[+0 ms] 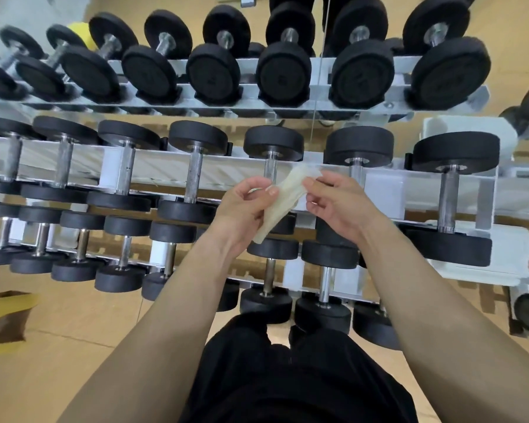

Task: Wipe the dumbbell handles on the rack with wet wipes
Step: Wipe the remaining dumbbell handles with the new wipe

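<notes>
Pinching the wet wipe (283, 199) mid-frame in our left hand (242, 206) and right hand (336, 203), we seemed to be unfolding it, with the nearest handle (270, 167) likely needing wrapping next.

No text, number, brand or sign legible anywhere, faint raised marks on the black end faces of the top-row dumbbells (284, 74) too blurred to read, white rack (486, 190) showing no lettering that can be made out
</notes>
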Available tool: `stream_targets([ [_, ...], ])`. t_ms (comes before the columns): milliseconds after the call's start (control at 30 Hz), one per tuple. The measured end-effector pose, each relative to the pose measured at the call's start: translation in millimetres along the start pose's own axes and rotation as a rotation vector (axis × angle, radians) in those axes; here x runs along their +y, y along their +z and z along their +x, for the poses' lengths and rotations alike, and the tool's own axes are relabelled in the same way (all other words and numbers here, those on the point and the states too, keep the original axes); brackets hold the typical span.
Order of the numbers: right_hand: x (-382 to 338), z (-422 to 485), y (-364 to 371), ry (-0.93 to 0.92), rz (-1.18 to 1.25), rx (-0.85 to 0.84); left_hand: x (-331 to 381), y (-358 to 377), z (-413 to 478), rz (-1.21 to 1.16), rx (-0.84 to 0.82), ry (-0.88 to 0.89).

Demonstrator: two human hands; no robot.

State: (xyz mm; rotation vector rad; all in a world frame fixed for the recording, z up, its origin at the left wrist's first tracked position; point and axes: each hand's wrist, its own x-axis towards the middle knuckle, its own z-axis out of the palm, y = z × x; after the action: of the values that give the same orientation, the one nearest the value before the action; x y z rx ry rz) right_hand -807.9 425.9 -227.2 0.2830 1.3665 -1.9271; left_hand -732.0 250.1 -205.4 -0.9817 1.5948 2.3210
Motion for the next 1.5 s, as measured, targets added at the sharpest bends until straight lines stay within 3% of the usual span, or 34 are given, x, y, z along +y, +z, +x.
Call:
stream_targets([
  [100,-7,6,-6,0.044,-0.027,-0.05,6,-10,5,-0.125,-0.072,-0.051],
  [200,-15,14,-11,0.099,-0.159,-0.107,10,-22,20,-0.207,-0.033,-0.018],
  [233,-17,17,-10,0.11,-0.179,-0.123,10,-26,28,-0.141,0.013,0.028],
  [333,-16,33,2,0.128,-0.084,-0.056,8,-37,55,0.364,0.142,0.31],
  [433,-7,54,17,0.155,0.091,-0.056,14,-38,76,0.669,0.051,0.46],
  [600,2,83,41,0.19,0.103,-0.041,39,-53,107,0.931,-0.114,0.561],
  [700,11,102,39,0.129,0.14,0.061,42,-67,128,0.777,-0.153,0.365],
  [833,23,118,35,0.096,0.212,0.174,42,-80,146,0.28,-0.237,-0.28],
  [933,36,126,32,0.095,0.297,0.229,30,-86,160,0.203,-0.305,-0.396],
  [1033,49,129,32,0.117,0.37,0.268,15,-87,173,0.065,-0.218,-0.336],
  [1133,65,135,35,0.09,0.37,0.289,2,-79,178,-0.033,-0.016,-0.258],
  [1233,75,143,34,0.056,0.301,0.353,-13,-69,187,0.218,0.185,-0.091],
  [1333,79,148,29,0.002,0.253,0.375,-26,-67,196,0.476,0.24,0.104],
  [1500,81,153,21,-0.051,0.309,0.384,-36,-60,199,0.55,0.336,0.218],
])
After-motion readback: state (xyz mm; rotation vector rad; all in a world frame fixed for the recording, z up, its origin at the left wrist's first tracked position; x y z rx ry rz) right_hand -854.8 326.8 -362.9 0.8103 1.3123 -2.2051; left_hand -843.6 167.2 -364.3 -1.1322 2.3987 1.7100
